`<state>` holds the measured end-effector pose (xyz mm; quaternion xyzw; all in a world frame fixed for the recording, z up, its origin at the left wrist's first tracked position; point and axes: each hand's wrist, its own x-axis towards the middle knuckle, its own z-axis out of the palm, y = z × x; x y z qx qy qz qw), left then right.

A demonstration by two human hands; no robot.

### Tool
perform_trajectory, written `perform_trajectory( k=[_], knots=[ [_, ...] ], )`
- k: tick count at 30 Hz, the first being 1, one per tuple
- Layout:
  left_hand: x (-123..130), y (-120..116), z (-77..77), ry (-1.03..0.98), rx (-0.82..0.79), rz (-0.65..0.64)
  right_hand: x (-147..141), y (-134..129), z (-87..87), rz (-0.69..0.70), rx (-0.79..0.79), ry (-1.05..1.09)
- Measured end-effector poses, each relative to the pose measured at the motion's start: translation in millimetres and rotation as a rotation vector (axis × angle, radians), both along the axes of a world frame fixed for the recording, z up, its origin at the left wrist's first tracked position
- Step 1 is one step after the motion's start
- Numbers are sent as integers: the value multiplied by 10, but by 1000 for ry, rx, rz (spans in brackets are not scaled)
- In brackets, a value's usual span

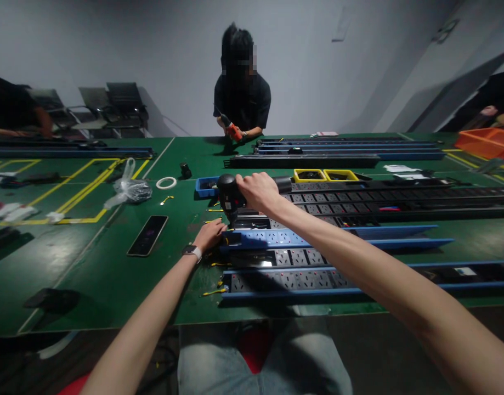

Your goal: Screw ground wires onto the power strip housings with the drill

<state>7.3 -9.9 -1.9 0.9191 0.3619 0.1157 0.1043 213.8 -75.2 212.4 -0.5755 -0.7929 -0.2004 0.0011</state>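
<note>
My right hand [258, 189] is wrapped around the handle of a black cordless drill [228, 192]. Its handle lies roughly level, and its nose points down at the left end of a blue-sided power strip [276, 237]. My left hand [210, 233] is at that same end, with its fingers closed together on the strip beside the drill's tip; the fingertips are partly hidden. The contact point of the bit cannot be made out. Nearer to me lies another blue-sided power strip [293, 280], with a yellow-green wire [214, 292] at its left end.
Beyond the strips sit yellow bins [309, 175] and a blue bin [206, 187]. A phone [148, 236], tape ring [166, 182] and plastic bag [132, 189] lie left on the green table [107, 274]. Opposite, a co-worker [243, 93] holds an orange-black drill [234, 130].
</note>
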Motion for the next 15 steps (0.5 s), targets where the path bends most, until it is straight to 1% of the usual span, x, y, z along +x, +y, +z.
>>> perform_trajectory(
  k=[9,15],
  knots=[
    [-19,9,-13,9,26,-5,102,10,-15,-65,-14,15],
    [-7,8,-8,18,34,1,77,2,-12,-81,-28,28]
  ],
)
